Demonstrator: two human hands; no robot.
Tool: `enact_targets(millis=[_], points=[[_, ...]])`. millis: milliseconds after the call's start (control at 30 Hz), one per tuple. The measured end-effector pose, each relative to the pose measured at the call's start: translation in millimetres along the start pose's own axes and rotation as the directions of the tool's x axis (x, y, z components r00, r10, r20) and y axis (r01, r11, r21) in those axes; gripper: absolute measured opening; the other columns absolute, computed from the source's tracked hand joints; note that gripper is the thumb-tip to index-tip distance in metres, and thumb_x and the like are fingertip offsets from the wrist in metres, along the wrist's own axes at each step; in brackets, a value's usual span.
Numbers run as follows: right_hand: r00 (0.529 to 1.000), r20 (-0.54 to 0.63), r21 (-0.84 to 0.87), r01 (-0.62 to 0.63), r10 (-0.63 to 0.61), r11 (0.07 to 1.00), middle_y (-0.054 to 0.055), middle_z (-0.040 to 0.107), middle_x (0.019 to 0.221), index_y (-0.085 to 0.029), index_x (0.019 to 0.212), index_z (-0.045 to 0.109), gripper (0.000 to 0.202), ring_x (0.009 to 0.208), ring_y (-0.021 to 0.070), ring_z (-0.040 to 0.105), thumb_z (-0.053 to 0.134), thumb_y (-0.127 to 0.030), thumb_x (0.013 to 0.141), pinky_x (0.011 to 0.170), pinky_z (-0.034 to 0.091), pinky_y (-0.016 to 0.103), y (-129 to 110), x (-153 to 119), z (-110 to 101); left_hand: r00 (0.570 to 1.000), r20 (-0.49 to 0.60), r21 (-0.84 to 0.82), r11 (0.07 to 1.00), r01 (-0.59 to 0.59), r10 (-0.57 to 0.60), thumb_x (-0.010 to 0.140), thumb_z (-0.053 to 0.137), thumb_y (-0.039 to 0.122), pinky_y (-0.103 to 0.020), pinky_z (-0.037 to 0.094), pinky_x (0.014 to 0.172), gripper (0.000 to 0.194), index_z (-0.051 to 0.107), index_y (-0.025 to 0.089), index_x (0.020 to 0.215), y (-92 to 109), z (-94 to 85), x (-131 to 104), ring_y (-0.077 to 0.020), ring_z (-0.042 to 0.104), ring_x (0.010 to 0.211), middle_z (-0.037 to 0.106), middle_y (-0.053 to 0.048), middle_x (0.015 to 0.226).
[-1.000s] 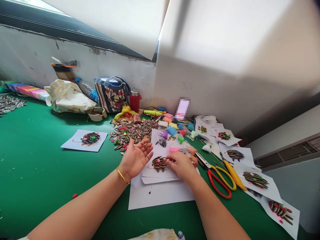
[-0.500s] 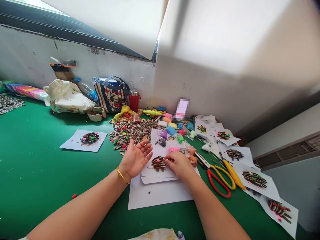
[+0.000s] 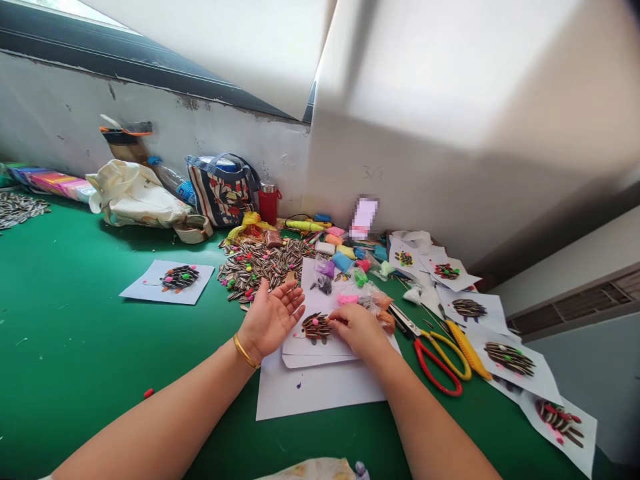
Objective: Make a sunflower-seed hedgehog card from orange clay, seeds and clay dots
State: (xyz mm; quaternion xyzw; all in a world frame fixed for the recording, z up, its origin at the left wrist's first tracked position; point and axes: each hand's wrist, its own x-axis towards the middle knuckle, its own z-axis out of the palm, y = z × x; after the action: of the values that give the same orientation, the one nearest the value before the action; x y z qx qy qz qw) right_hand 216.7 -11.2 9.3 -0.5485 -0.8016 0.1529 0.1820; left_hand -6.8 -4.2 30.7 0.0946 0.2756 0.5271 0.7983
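Palm up, my left hand [image 3: 270, 319] hangs open with its fingers spread, just left of a hedgehog figure [image 3: 316, 326] made of striped sunflower seeds with pink dots. The figure lies on white paper [image 3: 300, 361] on the green table. My right hand [image 3: 361, 328] has thumb and forefinger pinched at the figure's right edge; whatever is between the fingertips is too small or hidden to name. Beyond my left hand spreads a heap of sunflower seeds [image 3: 265, 263] with coloured pieces among them. Bags of coloured clay [image 3: 345, 261] lie past my right hand.
Scissors [image 3: 440, 360] with red and yellow handles and a yellow utility knife [image 3: 467, 350] lie to the right, beside finished seed pictures [image 3: 515, 363]. Another seed picture [image 3: 170, 281] is at the left. Bags [image 3: 220, 190] and a red flask [image 3: 269, 203] stand against the wall.
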Motion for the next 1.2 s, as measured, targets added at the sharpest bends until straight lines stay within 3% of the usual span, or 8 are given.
enact_targets(millis=[133, 300, 500, 600, 700, 800, 1033, 1200], points=[[0.992, -0.123, -0.032, -0.003, -0.001, 0.999, 0.004, 0.071, 0.091, -0.023, 0.096, 0.072, 0.016, 0.088, 0.0204, 0.061, 0.061, -0.031, 0.087, 0.076, 0.044, 0.031, 5, -1, -7, 1.0, -0.004, 0.002, 1.0, 0.0, 0.0, 0.092, 0.034, 0.06, -0.035, 0.054, 0.08, 0.056, 0.065, 0.015, 0.102, 0, -0.4, 0, -0.0182, 0.064, 0.086, 0.065, -0.01, 0.094], [0.935, -0.354, -0.294, -0.122, 0.01, 0.948, 0.01, 0.064, 0.115, -0.024, 0.113, 0.066, 0.031, 0.11, 0.0299, 0.052, 0.067, -0.03, 0.082, 0.089, 0.037, 0.045, 15, 1, -11, 1.0, -0.013, 0.01, 1.0, 0.0, 0.0, 0.092, 0.035, 0.06, -0.034, 0.054, 0.08, 0.055, 0.065, 0.015, 0.103, 0, -0.3, 0, -0.0178, 0.064, 0.086, 0.065, -0.009, 0.094], [0.931, -0.362, -0.319, -0.068, -0.055, 0.945, 0.009, 0.063, 0.122, -0.023, 0.105, 0.066, 0.022, 0.117, 0.0316, 0.048, 0.063, -0.026, 0.083, 0.095, 0.034, 0.051, 15, 6, -8, 1.0, -0.011, 0.081, 0.996, -0.028, 0.029, 0.091, 0.041, 0.058, -0.032, 0.052, 0.082, 0.049, 0.066, 0.017, 0.1, -1, 3.5, -1, -0.016, 0.063, 0.087, 0.064, -0.007, 0.096], [0.899, -0.41, -0.18, 0.085, -0.153, 0.98, 0.009, 0.062, 0.122, -0.021, 0.112, 0.061, 0.026, 0.115, 0.0277, 0.05, 0.059, -0.025, 0.086, 0.098, 0.037, 0.046, 3, 2, -12, 0.992, 0.009, 0.262, 0.958, -0.121, 0.123, 0.085, 0.06, 0.048, -0.029, 0.05, 0.084, 0.033, 0.066, 0.018, 0.099, -6, 4.8, -3, -0.0149, 0.062, 0.09, 0.064, -0.006, 0.097], [0.888, -0.383, -0.062, 0.25, -0.254, 0.966, 0.01, 0.062, 0.118, -0.02, 0.115, 0.057, 0.03, 0.11, 0.0248, 0.053, 0.056, -0.023, 0.086, 0.095, 0.042, 0.041, -16, -4, -13, 0.973, 0.104, 0.552, 0.802, -0.231, 0.208, 0.074, 0.076, 0.034, -0.026, 0.049, 0.079, 0.03, 0.067, 0.018, 0.098, -13, 6.4, -7, -0.0148, 0.061, 0.088, 0.065, -0.005, 0.096], [0.886, -0.373, -0.044, 0.279, -0.275, 0.959, 0.01, 0.061, 0.115, -0.02, 0.118, 0.055, 0.033, 0.108, 0.0253, 0.053, 0.055, -0.021, 0.085, 0.094, 0.043, 0.042, -30, -9, -10, 0.963, 0.213, 0.701, 0.661, -0.27, 0.167, 0.073, 0.076, 0.033, -0.026, 0.049, 0.069, 0.029, 0.067, 0.017, 0.096, -18, 11.1, -14, -0.0148, 0.06, 0.078, 0.067, -0.005, 0.09], [0.91, -0.295, -0.054, 0.29, -0.293, 0.955, 0.013, 0.062, 0.113, -0.02, 0.121, 0.056, 0.038, 0.105, 0.0272, 0.054, 0.058, -0.04, 0.089, 0.09, 0.042, 0.043, -33, -12, -4, 0.95, 0.232, 0.717, 0.624, -0.312, 0.208, 0.072, 0.075, 0.027, -0.027, 0.049, 0.058, 0.016, 0.07, 0.016, 0.083, -22, 22.2, -23, -0.015, 0.059, 0.062, 0.068, -0.004, 0.077], [0.914, -0.282, -0.039, 0.292, -0.291, 0.956, 0.01, 0.065, 0.11, -0.021, 0.115, 0.06, 0.03, 0.103, 0.0253, 0.055, 0.054, -0.04, 0.092, 0.09, 0.039, 0.04, -35, -13, -6, 0.933, 0.21, 0.729, 0.589, -0.348, 0.291, 0.069, 0.075, 0.021, -0.026, 0.047, 0.058, 0.012, 0.069, 0.017, 0.079, -24, 19.5, -22, -0.0156, 0.059, 0.065, 0.066, -0.003, 0.073]])
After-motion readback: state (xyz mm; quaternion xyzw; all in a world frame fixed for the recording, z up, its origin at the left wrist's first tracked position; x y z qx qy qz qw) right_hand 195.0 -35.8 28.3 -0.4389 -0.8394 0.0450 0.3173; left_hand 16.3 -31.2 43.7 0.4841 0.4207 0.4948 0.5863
